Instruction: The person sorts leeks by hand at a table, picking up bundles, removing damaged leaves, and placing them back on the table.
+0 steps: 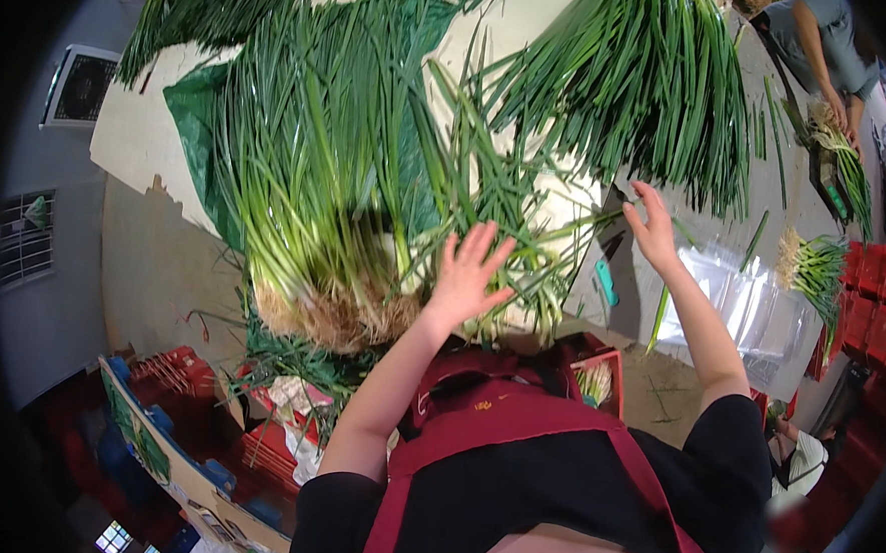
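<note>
My left hand (472, 274) is spread flat, palm down, over loose green leaves and stalks (526, 273) at the front of the table. Just left of it lies a thick pile of green onions (321, 165), white stems and tangled roots (335, 320) towards me, on a green plastic sheet (199, 125). My right hand (650, 221) is raised with thumb and fingers apart, near the tip of a loose leaf; whether it touches the leaf cannot be made out. Beyond it, another large bunch of green onions (633, 84) points its leaf ends towards me.
A teal-handled cutter (606, 282) and clear plastic sheets (734, 314) lie on the right. A small bunch (811, 269) sits at the table's right edge. Another person's hands (842, 121) hold onions at the far right. Red crates (603, 375) stand below the table.
</note>
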The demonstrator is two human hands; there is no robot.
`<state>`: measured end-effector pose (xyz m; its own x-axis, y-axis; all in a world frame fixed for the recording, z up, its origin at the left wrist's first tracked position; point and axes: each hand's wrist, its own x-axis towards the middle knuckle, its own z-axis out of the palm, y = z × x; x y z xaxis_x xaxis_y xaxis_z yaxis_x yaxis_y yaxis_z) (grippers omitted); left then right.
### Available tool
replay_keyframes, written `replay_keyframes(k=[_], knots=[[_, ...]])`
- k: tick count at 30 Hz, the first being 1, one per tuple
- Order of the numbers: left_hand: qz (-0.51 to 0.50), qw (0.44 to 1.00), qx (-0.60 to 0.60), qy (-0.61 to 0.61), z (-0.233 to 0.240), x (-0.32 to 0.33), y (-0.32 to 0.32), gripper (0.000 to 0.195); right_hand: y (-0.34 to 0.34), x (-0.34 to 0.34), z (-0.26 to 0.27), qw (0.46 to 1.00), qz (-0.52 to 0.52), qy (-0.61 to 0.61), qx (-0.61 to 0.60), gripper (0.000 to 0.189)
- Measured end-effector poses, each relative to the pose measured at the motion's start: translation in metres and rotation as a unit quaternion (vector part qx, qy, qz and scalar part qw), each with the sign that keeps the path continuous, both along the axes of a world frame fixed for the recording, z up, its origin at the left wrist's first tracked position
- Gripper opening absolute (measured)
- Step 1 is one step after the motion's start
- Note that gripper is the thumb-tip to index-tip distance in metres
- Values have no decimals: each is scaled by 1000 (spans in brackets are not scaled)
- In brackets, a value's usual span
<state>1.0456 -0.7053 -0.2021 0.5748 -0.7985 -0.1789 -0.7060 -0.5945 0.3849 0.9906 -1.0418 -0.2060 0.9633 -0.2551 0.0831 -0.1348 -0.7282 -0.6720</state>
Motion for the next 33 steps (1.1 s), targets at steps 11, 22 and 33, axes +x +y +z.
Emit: replay_keyframes(k=[11,22,33], knots=[[273,957,-84,-55,-21,-27,104,76,104,-60,-33,996,-20,71,58,63],[170,981,91,21,-16,-46,55,72,253,38,-27,976,-123,182,-13,121],[103,983,-138,64,-17,-47,56,47,206,28,-49,992,-60,52,-94,72]])
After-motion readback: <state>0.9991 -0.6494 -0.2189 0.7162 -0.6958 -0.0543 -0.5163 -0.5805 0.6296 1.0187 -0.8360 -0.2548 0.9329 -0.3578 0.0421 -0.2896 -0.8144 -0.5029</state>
